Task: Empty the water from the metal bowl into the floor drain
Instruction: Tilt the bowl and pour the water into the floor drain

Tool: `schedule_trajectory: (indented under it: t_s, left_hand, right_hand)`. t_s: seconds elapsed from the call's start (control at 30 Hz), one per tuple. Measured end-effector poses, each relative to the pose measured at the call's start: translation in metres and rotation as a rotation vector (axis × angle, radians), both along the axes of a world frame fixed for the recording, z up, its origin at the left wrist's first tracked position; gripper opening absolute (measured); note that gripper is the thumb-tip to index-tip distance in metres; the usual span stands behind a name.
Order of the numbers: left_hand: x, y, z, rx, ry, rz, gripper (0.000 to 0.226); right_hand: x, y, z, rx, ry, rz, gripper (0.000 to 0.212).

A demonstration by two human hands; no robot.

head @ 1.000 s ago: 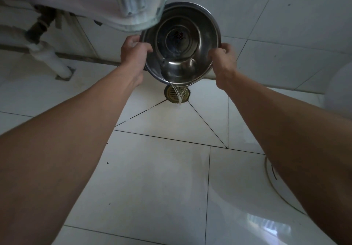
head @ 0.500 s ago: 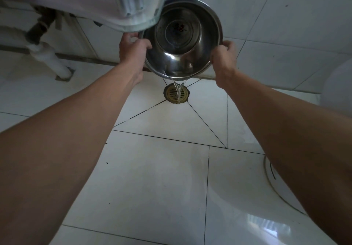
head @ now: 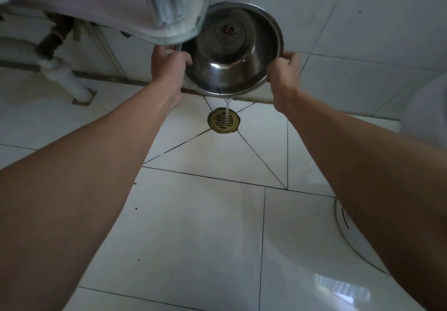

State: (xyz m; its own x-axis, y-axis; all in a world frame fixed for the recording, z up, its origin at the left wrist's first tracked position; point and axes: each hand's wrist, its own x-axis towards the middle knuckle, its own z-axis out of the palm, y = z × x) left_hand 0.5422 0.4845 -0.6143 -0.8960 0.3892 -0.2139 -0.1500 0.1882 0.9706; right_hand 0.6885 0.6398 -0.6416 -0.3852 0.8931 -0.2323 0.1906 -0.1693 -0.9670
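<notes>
I hold a shiny metal bowl (head: 232, 51) tilted steeply toward me, its inside facing the camera. My left hand (head: 168, 65) grips its left rim and my right hand (head: 284, 72) grips its right rim. A thin stream of water (head: 227, 111) falls from the bowl's lowest edge straight onto the round brass floor drain (head: 223, 121) set in the white tiles just below. Almost no water shows inside the bowl.
A white basin or fixture (head: 135, 8) overhangs at the top left, touching the bowl's upper left edge in the image. A white drain pipe (head: 65, 78) runs into the floor at left. A white rounded object (head: 425, 107) sits at right. Tiled wall stands behind the drain.
The bowl has been lifted and tipped further up, so the drain is now fully exposed below it. The stream has thinned, and the water pooled in the bowl has run out.
</notes>
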Motion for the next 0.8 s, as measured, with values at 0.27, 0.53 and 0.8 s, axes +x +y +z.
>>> schedule_trajectory:
  t_s: [0.27,0.53,0.8]
  left_hand:
    - [-0.004,0.001,-0.006,0.008,-0.013,-0.020,0.046]
    - [-0.007,0.003,-0.012,-0.003,0.008,-0.023,0.035]
    - [-0.008,0.003,-0.015,-0.017,0.023,-0.026,0.034]
  right_hand:
    - [0.000,-0.001,0.000,-0.006,-0.001,-0.021,0.044]
    - [0.002,-0.002,0.001,-0.005,-0.021,-0.012,0.040]
    - [0.003,-0.004,0.001,-0.002,-0.027,-0.026,0.038]
